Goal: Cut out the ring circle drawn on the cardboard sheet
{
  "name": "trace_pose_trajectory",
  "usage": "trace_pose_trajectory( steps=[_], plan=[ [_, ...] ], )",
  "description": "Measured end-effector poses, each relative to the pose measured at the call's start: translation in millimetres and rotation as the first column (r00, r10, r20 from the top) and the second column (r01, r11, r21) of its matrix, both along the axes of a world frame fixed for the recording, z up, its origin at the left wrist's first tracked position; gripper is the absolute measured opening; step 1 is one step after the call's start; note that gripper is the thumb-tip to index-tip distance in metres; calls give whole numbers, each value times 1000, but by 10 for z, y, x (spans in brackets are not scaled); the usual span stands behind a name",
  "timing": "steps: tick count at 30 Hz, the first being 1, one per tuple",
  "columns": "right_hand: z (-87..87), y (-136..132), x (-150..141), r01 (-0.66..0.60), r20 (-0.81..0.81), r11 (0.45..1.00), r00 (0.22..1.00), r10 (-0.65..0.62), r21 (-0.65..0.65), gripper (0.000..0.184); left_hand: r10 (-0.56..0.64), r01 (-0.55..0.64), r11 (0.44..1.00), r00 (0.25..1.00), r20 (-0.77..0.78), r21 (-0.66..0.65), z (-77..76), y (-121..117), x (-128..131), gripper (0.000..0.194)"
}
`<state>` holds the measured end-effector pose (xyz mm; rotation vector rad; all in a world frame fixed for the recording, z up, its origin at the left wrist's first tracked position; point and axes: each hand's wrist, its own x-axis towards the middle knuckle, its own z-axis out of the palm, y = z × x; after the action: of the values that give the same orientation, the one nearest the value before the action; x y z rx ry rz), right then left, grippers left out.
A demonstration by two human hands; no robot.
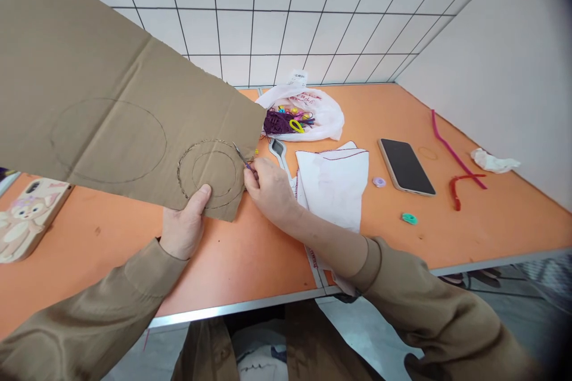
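Observation:
My left hand [187, 220] grips the lower edge of a large brown cardboard sheet [179, 95], thumb on its face, fingers hidden behind. The sheet is held up and tilted above the table. On its right part are two drawn circles, one inside the other; the outer line is rough and pierced along its left and top. A larger oval is drawn on the left part. My right hand [270, 187] is closed around a small pointed metal blade [240, 153], its tip at the outer circle's upper right. Most of its handle is hidden by my fingers.
Behind the sheet's right end lies a white plastic bag [328, 113] with purple yarn [277, 123]. White cloth [335, 184] lies right of my hand. Farther right are a phone [406, 166], hair ties, red strips and crumpled tissue [494, 161]. A cartoon-cased phone [31, 214] lies left.

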<state>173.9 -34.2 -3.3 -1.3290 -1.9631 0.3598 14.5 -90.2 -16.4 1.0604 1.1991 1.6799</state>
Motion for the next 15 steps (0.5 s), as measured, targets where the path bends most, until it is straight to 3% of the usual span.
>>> trace_pose_trajectory(
  steps=[3,9,15],
  plan=[
    [-2,-7,-3,0,-20,1000,1000,0,14,13,80,-76,995,995,-67,58,2,7,-44,63],
    [26,-14,0,16,-202,1000,979,-19,-18,21,42,-39,998,997,-63,51,17,10,-27,59],
    [0,42,13,35,-156,999,987,-31,22,22,37,-35,998,999,-39,52,8,33,2,58]
  ],
)
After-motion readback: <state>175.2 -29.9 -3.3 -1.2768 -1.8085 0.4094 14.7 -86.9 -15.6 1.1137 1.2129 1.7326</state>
